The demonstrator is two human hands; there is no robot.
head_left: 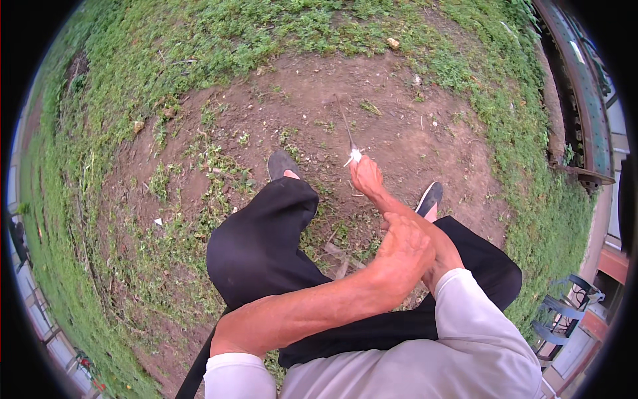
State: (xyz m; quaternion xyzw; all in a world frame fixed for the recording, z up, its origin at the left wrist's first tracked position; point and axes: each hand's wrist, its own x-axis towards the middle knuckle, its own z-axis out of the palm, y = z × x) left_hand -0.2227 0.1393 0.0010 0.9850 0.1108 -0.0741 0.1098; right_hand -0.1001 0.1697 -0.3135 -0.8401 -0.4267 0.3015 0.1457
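Note:
My right hand (365, 174) is closed round the near end of a thin metal rod or stick (345, 121), where something small and white (353, 156) shows at the fingers. The rod points forward over the bare soil. My left hand (405, 243) lies across my right forearm (392, 206), its fingers bent against it and partly hidden. My dark-trousered legs are spread, with grey shoes (282, 166) on the ground either side of my right hand.
Low green plants (279, 26) surround the soil patch (432, 146), with small stones and dry bits of wood (339, 259) on it. A long rusty metal structure (578, 106) runs along the right. A grey-blue metal item (558, 312) stands at the lower right.

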